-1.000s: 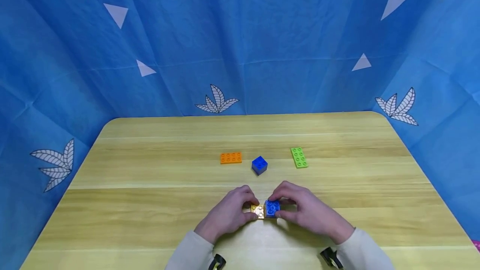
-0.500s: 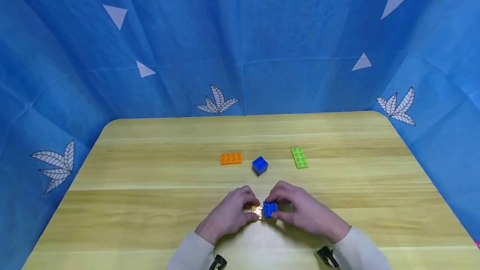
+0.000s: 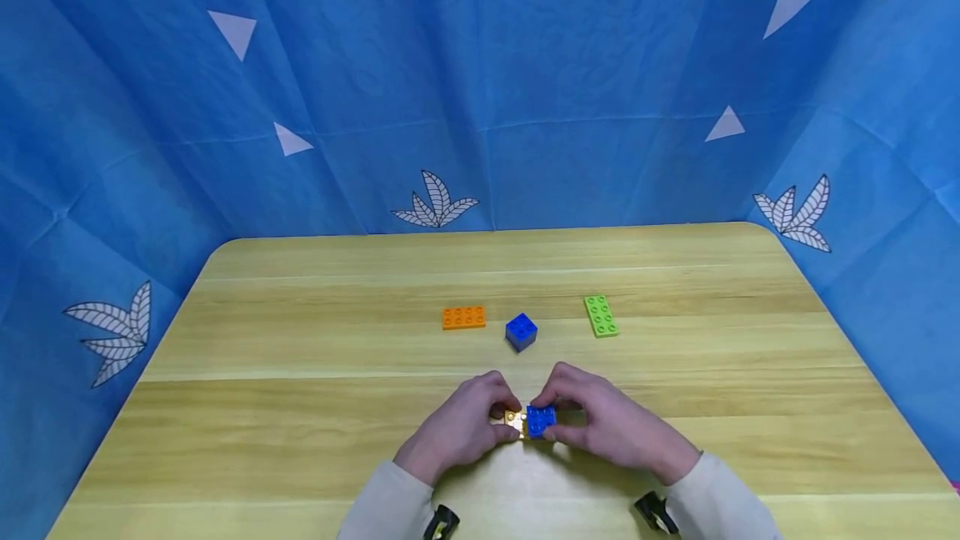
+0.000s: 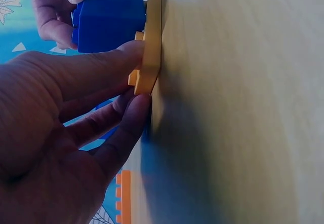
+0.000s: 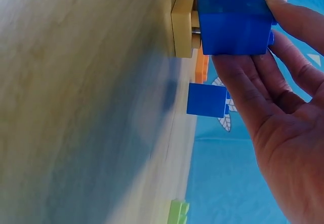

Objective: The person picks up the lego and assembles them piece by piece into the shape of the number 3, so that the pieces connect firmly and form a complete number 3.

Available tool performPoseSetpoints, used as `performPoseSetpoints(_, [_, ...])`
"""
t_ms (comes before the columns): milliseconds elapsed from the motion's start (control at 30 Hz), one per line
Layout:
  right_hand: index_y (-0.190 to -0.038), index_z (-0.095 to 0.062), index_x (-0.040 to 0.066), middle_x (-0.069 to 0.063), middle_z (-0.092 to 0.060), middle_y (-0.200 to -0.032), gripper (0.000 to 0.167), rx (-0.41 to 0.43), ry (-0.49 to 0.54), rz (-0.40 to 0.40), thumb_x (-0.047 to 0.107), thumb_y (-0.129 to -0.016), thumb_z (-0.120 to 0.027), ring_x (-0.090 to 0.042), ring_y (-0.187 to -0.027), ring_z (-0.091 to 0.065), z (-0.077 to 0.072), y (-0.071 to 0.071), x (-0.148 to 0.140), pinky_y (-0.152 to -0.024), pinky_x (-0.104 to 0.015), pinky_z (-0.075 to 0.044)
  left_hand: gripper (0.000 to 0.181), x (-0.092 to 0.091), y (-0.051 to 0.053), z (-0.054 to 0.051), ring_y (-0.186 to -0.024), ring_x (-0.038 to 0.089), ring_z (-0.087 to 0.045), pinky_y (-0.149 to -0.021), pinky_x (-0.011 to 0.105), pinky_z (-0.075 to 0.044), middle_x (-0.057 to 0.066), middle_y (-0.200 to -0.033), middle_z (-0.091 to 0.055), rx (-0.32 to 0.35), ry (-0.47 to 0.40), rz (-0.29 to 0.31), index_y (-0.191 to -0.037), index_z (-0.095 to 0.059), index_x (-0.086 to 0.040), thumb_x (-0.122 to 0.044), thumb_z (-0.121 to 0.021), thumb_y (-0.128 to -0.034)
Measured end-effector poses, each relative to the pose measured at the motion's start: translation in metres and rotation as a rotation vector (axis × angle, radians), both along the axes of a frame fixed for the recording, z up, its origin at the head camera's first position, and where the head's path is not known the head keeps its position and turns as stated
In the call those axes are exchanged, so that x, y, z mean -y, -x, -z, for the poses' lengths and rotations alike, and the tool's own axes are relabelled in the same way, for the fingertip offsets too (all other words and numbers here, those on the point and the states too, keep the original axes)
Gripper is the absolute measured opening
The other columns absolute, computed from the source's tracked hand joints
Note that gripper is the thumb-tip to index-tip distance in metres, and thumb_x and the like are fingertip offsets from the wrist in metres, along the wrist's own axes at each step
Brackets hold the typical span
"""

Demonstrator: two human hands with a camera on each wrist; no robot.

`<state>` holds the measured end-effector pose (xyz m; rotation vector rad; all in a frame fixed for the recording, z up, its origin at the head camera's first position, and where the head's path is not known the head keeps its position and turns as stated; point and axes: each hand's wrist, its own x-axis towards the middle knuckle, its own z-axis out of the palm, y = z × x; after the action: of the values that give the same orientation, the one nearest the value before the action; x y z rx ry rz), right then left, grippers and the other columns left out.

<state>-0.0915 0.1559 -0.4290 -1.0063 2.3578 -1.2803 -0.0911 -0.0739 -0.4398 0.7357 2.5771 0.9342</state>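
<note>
A flat yellow toy brick (image 3: 515,421) with studs is pinched by my left hand (image 3: 465,423), thumb on one side and fingers on the other, low over the table (image 3: 300,432). My right hand (image 3: 607,423) grips a taller blue brick (image 3: 540,421) by its sides. In the right wrist view the blue brick (image 5: 234,24) is at the studs of the yellow brick (image 5: 182,26), a narrow gap showing between them. It covers the yellow brick's right part, leaving studs bare near my left thumb.
Farther back on the table lie a flat orange brick (image 3: 463,317), a second blue brick (image 3: 521,332) and a flat green brick (image 3: 601,316). A blue patterned curtain (image 3: 480,90) hangs behind and at both sides of the table.
My right hand has shifted the blue brick slightly left, farther over the yellow brick. My left hand keeps its pinch, and the loose bricks stay put.
</note>
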Motion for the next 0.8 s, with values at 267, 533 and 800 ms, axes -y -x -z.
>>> performPoseSetpoints(267, [-0.107, -0.066, 0.021, 0.010, -0.056, -0.102, 0.021, -0.002, -0.020, 0.027, 0.020, -0.089, -0.075, -0.011, -0.100, -0.059, 0.0003, -0.0001, -0.0010, -0.091, -0.034, -0.051, 0.022, -0.0004, 0.0003, -0.0010, -0.082, 0.006, -0.052, -0.075, 0.021, -0.048, -0.008, -0.091, -0.055, 0.013, -0.002, -0.002, -0.101, -0.073, -0.006, -0.015, -0.081, -0.0825])
performPoseSetpoints(533, [-0.105, -0.064, 0.023, 0.011, -0.056, -0.102, 0.021, -0.002, -0.024, 0.040, 0.019, -0.088, -0.075, -0.011, -0.098, -0.058, -0.0002, 0.0000, -0.0026, -0.091, -0.035, -0.050, 0.022, -0.0006, 0.0003, -0.0002, -0.080, 0.006, -0.051, -0.073, 0.020, -0.047, -0.008, -0.090, -0.054, 0.001, 0.000, 0.000, -0.101, -0.073, -0.006, -0.015, -0.081, -0.0817])
performPoseSetpoints(800, [-0.104, -0.064, 0.020, 0.008, -0.056, -0.101, 0.021, 0.047, -0.022, 0.049, 0.015, -0.087, -0.076, -0.013, -0.100, -0.059, -0.0024, -0.0009, -0.0029, -0.091, -0.035, -0.051, 0.022, -0.0002, 0.0001, 0.0005, -0.079, 0.006, -0.051, -0.073, 0.019, -0.047, -0.009, -0.090, -0.054, 0.000, -0.009, -0.001, -0.100, -0.074, -0.007, -0.015, -0.082, -0.0811])
